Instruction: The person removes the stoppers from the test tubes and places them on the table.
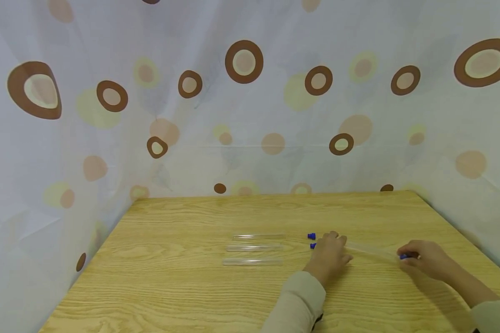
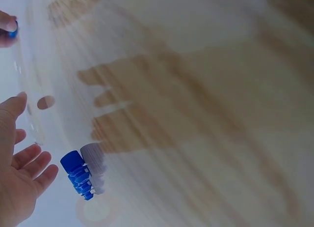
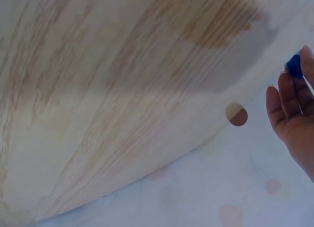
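Observation:
My right hand (image 1: pixel 429 261) pinches a blue cap (image 1: pixel 405 256) between thumb and fingers, also seen in the right wrist view, where the right hand (image 3: pixel 294 104) is partly cut off. A clear tube (image 1: pixel 372 249) stretches leftward from that cap toward my left hand (image 1: pixel 330 254). In the left wrist view the left hand (image 2: pixel 22 163) has its fingers apart and fairly straight beside the tube's near end. Whether they touch it is hard to tell. Two loose blue caps, one farther back (image 1: pixel 311 236) and one nearer (image 1: pixel 313 246), lie just left of the left hand.
Three clear tubes lie side by side on the wooden table (image 1: pixel 171 286), left of the hands: back (image 1: pixel 258 236), middle (image 1: pixel 254 248) and front (image 1: pixel 252 262). A patterned curtain (image 1: pixel 271 115) hangs behind the table and along its sides.

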`<state>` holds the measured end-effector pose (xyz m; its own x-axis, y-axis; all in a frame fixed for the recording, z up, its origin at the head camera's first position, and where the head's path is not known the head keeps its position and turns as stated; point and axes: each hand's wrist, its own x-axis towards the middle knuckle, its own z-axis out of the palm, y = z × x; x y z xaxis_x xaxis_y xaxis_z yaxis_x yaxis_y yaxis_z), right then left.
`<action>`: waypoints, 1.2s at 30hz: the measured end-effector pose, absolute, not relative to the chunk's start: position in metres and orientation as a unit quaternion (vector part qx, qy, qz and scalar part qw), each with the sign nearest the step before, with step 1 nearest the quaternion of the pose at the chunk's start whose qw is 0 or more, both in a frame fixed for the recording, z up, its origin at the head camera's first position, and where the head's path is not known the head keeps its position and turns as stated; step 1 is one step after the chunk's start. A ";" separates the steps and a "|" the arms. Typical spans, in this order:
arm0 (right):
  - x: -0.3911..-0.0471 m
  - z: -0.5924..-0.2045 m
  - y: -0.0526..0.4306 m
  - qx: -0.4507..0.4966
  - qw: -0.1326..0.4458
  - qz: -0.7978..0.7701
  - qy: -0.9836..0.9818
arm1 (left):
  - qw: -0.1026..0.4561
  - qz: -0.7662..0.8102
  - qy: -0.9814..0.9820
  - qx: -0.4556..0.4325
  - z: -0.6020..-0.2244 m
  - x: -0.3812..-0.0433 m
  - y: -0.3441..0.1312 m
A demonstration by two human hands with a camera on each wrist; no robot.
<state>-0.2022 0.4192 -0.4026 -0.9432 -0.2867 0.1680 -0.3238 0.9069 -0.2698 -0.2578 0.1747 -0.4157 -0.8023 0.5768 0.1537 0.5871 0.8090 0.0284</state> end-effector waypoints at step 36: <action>-0.203 -0.404 0.410 0.225 0.081 0.192 -0.952 | 0.068 -0.055 -0.940 -0.331 -0.416 -0.264 0.165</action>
